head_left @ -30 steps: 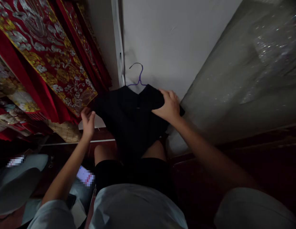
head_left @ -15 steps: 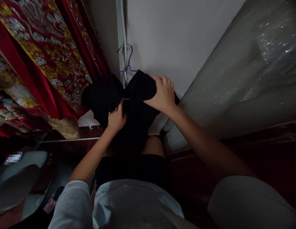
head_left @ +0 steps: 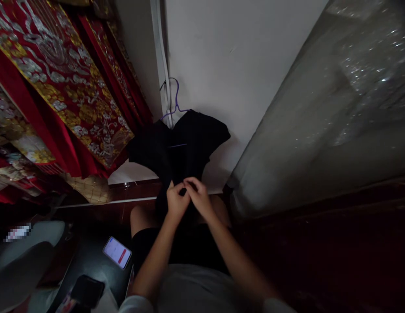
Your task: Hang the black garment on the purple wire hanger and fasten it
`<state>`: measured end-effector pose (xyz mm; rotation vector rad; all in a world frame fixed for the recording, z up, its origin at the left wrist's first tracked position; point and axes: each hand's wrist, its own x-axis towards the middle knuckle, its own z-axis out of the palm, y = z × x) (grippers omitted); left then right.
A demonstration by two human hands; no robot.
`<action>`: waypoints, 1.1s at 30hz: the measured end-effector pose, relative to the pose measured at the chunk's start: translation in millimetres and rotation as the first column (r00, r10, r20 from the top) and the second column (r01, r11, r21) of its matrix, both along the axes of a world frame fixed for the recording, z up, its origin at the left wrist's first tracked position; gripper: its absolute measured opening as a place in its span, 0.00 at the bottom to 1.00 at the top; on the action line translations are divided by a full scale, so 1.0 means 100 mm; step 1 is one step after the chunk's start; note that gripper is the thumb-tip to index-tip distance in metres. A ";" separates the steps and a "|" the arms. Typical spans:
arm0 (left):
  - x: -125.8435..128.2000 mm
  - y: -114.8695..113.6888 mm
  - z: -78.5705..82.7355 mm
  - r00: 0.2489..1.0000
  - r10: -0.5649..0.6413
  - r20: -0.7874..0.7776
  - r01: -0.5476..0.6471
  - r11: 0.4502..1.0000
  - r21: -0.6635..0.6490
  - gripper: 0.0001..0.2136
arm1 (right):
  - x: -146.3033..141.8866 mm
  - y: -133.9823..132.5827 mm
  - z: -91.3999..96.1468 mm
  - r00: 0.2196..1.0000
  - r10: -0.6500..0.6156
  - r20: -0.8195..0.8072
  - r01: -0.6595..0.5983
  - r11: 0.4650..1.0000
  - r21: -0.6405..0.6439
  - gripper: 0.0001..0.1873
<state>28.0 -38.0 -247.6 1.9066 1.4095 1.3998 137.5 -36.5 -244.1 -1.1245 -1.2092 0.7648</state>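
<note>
A black short-sleeved top point(head_left: 195, 130) hangs on a purple hanger point(head_left: 177, 104), its neck falling open in a V. Low on its front, my left hand point(head_left: 177, 202) and my right hand point(head_left: 198, 198) meet with their fingertips together. Both hands are closed in a pinch on the dark cloth. Any small fastening between the fingertips is too dark to make out. The lower part of the top drops between my knees, partly behind my hands.
Red embroidered garments point(head_left: 75, 100) hang at the left. White straps point(head_left: 165, 65) run down the pale wall point(head_left: 228, 65). Sheeting-covered goods point(head_left: 319, 113) stand at the right. A lit phone point(head_left: 117, 252) and a black object point(head_left: 88, 290) lie on a dark surface at lower left.
Both hands have moved down from the collar and right shoulder to the lower front and come together. My right hand has let go of the shoulder. The phone has come into view.
</note>
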 end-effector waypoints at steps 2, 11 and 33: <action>0.18 -0.09 -0.07 0.991 0.024 0.133 -0.023 1.000 -0.015 0.06 | -0.15 -0.19 -0.23 0.974 -0.098 -0.204 0.080 0.992 -0.093 0.17; 0.27 -0.33 0.10 0.825 -0.055 0.562 0.115 0.991 -0.072 0.36 | -0.09 -0.35 -0.11 0.944 -0.055 -0.325 0.005 0.988 -0.155 0.19; 0.12 -0.39 0.13 0.787 -0.115 0.607 0.228 0.967 -0.112 0.21 | 0.17 -0.47 0.08 0.987 0.092 -0.129 -0.117 0.973 -0.201 0.14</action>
